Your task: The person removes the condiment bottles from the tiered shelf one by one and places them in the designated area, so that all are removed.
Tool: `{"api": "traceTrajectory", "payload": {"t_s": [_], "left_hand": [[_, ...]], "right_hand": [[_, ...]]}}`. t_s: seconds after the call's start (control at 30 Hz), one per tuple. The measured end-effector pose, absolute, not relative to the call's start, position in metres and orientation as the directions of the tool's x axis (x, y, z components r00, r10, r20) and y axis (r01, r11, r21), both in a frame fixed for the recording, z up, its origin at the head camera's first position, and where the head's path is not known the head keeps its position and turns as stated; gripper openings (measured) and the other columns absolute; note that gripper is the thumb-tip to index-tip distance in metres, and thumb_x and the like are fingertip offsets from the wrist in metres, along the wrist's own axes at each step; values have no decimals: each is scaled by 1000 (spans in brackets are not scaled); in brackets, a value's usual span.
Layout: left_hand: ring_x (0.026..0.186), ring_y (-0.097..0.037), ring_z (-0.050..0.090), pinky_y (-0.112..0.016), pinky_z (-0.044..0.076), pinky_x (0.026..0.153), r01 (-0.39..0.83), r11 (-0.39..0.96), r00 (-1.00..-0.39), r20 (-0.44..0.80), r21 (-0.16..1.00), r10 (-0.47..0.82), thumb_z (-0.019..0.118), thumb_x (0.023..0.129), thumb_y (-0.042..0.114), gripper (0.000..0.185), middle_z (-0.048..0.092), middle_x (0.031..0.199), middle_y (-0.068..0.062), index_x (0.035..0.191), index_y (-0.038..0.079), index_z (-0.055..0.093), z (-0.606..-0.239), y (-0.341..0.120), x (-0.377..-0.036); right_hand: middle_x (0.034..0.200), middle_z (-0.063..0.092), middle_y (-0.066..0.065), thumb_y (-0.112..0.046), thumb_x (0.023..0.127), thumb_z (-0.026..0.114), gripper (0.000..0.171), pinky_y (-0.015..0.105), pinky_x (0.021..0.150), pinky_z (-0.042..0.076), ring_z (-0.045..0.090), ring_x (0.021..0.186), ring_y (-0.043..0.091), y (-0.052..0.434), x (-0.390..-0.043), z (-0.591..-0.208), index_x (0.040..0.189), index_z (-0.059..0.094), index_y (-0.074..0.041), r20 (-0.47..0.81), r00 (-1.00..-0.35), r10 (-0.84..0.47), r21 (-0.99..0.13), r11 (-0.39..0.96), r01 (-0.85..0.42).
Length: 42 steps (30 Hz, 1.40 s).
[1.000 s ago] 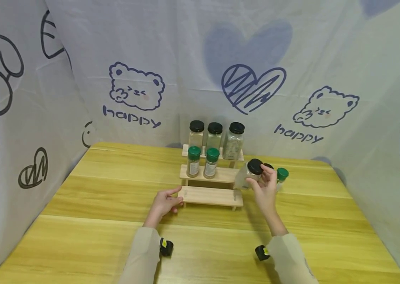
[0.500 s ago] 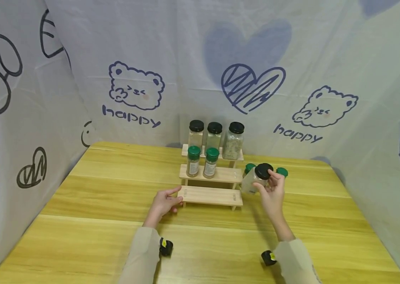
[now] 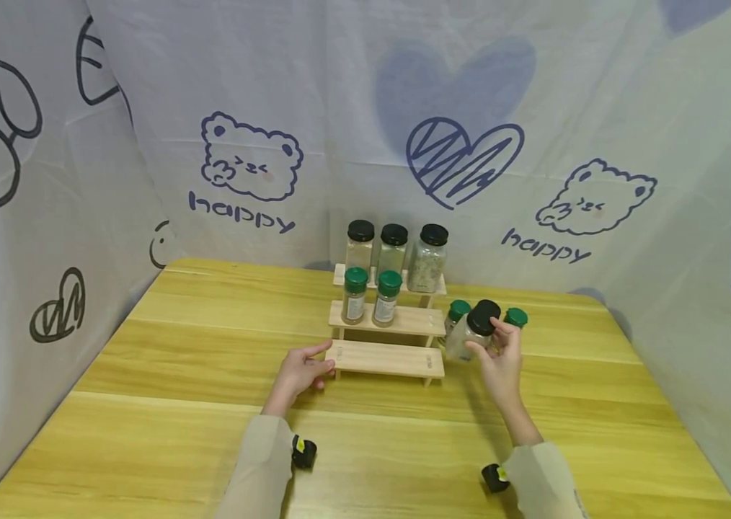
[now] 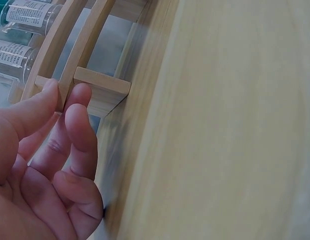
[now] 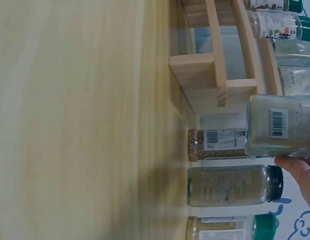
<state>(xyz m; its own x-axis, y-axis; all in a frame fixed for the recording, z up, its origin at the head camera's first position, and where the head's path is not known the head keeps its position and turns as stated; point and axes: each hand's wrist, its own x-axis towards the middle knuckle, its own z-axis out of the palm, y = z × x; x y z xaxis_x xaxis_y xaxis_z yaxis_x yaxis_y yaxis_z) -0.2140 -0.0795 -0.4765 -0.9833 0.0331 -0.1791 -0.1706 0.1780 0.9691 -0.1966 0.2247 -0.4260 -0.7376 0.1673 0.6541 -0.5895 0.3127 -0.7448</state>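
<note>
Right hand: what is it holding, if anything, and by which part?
The right hand holds a black-lidded spice jar, fingers round its lid end. The left hand holds nothing; its fingertips touch the wooden rack.

Clear black-lidded spice jar (image 3: 474, 333) partly covered by fingers of right hand (image 3: 502, 360); in the right wrist view, lid cut off by the frame edge. Behind it, a black-lidded glass jar (image 5: 235, 185) unseen from the head camera. Labels on two green-capped bottles (image 3: 369, 297) too small to read. Left hand (image 4: 40, 165) cropped at wrist-view edge, table blurred.
</note>
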Motion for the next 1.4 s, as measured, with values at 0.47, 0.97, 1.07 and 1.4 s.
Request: {"api": "traceTrajectory", "payload": {"t_s": [0.47, 0.97, 1.07, 1.4], "left_hand": [[38, -11, 47, -22, 41, 43, -174, 171, -983, -181, 970, 26, 62, 83, 4, 43, 67, 77, -14, 124, 8, 53, -474, -79, -213], [38, -11, 48, -23, 43, 44, -179, 180, -982, -188, 967, 34, 62, 83, 5, 43, 67, 79, -15, 125, 9, 53, -472, -80, -211], [38, -11, 48, -23, 43, 44, -177, 182, -982, -186, 967, 35, 62, 83, 5, 43, 67, 79, -15, 125, 8, 52, -472, -80, -211], [38, -11, 48, -23, 43, 44, -169, 177, -983, -179, 970, 42, 62, 83, 5, 43, 66, 80, -16, 125, 8, 52, -473, -80, -211]], "right_hand": [[107, 43, 31, 17, 70, 63, 50, 11, 64, 44, 48, 88, 8, 237, -217, -459, 112, 35, 20, 604, -784, 145, -781, 304, -546], [110, 43, 32, 18, 69, 63, 51, 11, 60, 42, 47, 86, 1, 236, -223, -468, 111, 34, 17, 551, -827, 113, -811, 307, -498], [110, 44, 33, 17, 69, 63, 52, 11, 60, 42, 48, 88, 5, 237, -223, -469, 112, 34, 16, 549, -829, 105, -806, 326, -493], [111, 45, 33, 19, 70, 62, 52, 11, 63, 44, 52, 91, 23, 237, -223, -470, 112, 32, 14, 494, -863, 102, -832, 343, -436]]}}
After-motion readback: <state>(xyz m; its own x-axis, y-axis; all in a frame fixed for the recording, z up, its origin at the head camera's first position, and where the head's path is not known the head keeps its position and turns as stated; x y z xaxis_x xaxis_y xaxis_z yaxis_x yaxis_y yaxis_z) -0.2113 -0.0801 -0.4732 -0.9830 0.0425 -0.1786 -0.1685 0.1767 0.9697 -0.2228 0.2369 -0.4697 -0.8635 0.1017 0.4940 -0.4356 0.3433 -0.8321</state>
